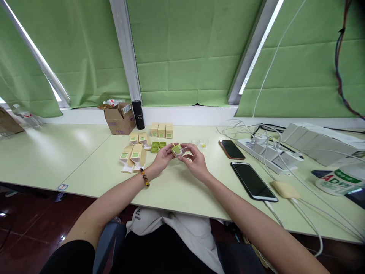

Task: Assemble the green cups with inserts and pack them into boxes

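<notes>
Between my two hands is a small clear case with a green part [178, 150], raised a little above the table. My left hand [163, 159] grips it from the left, fingers closed on its edge. From the right, my right hand [196, 161] pinches its other side. Just behind my left hand sit several small green square containers [155, 147]. Opened cream cartons [138, 154] with green labels lie left of them, flaps hanging out. Small clear pieces [203, 144], one with a yellow bit, rest beyond my right hand.
Closed cream cartons [161, 130] stand at the back, near a black cylinder [138, 115] and a cardboard box [119, 121]. To the right lie two phones [253, 180], a power strip [269, 154] with tangled white cables, a pale yellow charging block [285, 189] and white boxes [322, 144].
</notes>
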`<state>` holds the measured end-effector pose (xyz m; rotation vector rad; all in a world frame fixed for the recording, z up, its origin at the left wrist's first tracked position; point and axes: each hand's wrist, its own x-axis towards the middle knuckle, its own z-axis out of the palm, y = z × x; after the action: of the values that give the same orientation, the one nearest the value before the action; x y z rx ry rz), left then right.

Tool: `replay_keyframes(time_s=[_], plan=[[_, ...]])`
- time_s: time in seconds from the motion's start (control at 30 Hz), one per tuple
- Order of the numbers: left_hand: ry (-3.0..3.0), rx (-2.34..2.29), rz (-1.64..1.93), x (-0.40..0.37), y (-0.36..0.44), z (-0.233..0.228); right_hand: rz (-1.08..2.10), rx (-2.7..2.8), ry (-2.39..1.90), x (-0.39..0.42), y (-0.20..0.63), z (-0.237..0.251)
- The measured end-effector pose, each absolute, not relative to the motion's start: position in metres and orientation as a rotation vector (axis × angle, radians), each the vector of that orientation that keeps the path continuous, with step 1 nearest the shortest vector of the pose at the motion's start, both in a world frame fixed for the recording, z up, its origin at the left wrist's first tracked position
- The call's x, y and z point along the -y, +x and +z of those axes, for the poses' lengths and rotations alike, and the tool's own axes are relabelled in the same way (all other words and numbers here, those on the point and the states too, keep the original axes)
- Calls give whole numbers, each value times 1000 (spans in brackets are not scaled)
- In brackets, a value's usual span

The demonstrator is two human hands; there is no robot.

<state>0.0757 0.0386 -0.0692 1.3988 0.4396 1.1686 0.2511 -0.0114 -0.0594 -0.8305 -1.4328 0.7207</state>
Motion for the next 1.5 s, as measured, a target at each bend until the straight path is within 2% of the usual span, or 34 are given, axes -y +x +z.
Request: replay_keyframes(time_s=[0.3, 0.63, 0.93, 1.1, 1.5], plan=[[1485, -518, 1284, -35, 75, -65, 760, 1388, -816, 9, 248, -64], [1638, -608, 1371, -25, 70, -54, 1438, 1088, -526, 6, 257, -61], [1651, -625, 1208, -24, 68, -55, 1580, 1067, -454, 6, 259, -62], [1784, -712, 1213, -21, 67, -52, 1437, 1181, -618, 2, 257, -69], [1953, -1004, 1119, -23, 69, -60, 656, 1633, -1123, -4, 260, -83]])
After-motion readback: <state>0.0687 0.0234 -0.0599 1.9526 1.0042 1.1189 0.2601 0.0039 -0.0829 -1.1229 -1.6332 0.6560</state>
